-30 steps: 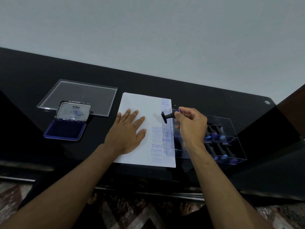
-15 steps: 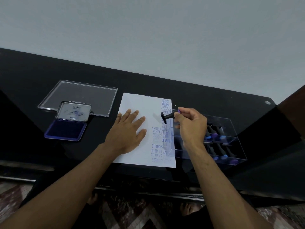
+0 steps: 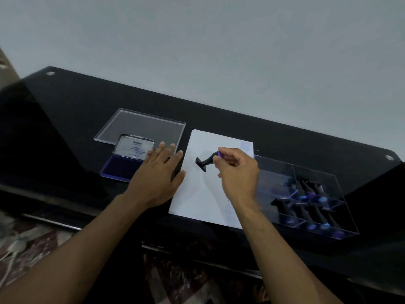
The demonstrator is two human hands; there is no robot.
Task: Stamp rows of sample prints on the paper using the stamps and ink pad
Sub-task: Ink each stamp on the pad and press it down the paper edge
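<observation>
A white paper (image 3: 203,194) lies on the black table (image 3: 285,139), with faint blue prints along its right edge. My right hand (image 3: 237,172) pinches a black stamp (image 3: 203,163) by its purple-capped handle, holding it above the paper's middle with its base pointing left. My left hand (image 3: 158,176) is flat with fingers spread, over the table between the paper's left edge and the open blue ink pad (image 3: 121,167), partly covering the pad's right side.
A clear acrylic lid (image 3: 140,128) lies behind the ink pad. A clear compartment box (image 3: 306,194) holding several black stamps sits right of the paper. The table's front edge runs below my forearms, with patterned floor beneath.
My left hand slid off the paper toward the ink pad. My right hand carried the stamp left from the paper's right edge to over its middle. The camera view shifted.
</observation>
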